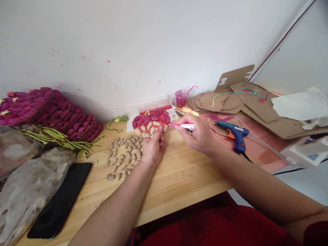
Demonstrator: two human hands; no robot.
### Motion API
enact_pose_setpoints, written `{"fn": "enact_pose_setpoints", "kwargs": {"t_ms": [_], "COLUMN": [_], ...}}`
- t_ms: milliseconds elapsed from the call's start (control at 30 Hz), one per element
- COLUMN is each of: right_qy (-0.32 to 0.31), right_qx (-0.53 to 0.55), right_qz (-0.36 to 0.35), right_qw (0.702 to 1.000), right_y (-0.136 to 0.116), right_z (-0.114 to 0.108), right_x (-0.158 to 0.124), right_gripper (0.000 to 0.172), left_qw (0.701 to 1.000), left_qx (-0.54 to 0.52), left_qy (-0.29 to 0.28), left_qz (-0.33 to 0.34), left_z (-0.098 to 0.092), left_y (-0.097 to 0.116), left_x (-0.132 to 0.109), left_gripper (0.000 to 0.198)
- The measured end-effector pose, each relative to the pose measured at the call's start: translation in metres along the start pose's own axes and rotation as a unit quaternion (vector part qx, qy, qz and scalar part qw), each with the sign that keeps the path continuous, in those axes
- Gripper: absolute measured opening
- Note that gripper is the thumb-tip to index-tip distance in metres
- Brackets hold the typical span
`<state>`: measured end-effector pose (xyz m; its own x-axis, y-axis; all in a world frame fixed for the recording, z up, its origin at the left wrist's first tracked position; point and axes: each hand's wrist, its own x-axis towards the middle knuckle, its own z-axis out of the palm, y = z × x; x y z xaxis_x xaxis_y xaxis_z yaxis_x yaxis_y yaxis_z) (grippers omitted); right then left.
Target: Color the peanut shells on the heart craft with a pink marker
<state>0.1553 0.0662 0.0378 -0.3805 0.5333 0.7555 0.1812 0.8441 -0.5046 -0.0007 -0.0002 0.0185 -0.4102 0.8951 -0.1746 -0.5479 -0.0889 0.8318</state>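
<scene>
My left hand (153, 147) grips the lower edge of a red, peanut-covered craft piece (157, 118), thumb on its front. Its upper peanuts are painted magenta; the lower ones are still bare tan shell. In my right hand (201, 136) is a white-handled paintbrush (188, 126), its pink tip at the right edge of the piece near a bare peanut. Loose peanuts (121, 157) lie spread on the wooden table left of my left hand. Behind my right hand stands a small clear cup (181, 98) stained with magenta paint.
Stacked magenta peanut pieces (74, 116) with yellow cords stand at left, near plastic bags (36, 191) and a black phone (61, 201). To the right are heart-shaped cardboard cutouts (212, 101), a blue glue gun (238, 135) and cardboard sheets (261, 109). A paint-flecked wall rises behind.
</scene>
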Motion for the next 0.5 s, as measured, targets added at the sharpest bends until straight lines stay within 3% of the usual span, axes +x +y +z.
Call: {"fn": "enact_pose_setpoints", "kwargs": {"t_ms": [133, 333, 500], "right_qy": [0.022, -0.010, 0.002], "right_qx": [-0.004, 0.031, 0.005], "right_qz": [0.025, 0.006, 0.030], "right_qw": [0.999, 0.999, 1.000], "right_y": [-0.0015, 0.0011, -0.0018], "right_z": [-0.0033, 0.0001, -0.0030], "right_x": [0.0017, 0.0004, 0.0022], "right_gripper": [0.008, 0.006, 0.006], "left_qw": [1.000, 1.000, 1.000], "left_qx": [-0.007, 0.013, 0.017], "left_qy": [0.017, 0.003, 0.006], "left_qz": [0.000, 0.002, 0.013], "left_z": [-0.0002, 0.0019, 0.0017], "left_y": [0.0008, -0.0004, -0.0007], "left_x": [0.0017, 0.0003, 0.0007], "left_gripper": [0.055, 0.052, 0.053]}}
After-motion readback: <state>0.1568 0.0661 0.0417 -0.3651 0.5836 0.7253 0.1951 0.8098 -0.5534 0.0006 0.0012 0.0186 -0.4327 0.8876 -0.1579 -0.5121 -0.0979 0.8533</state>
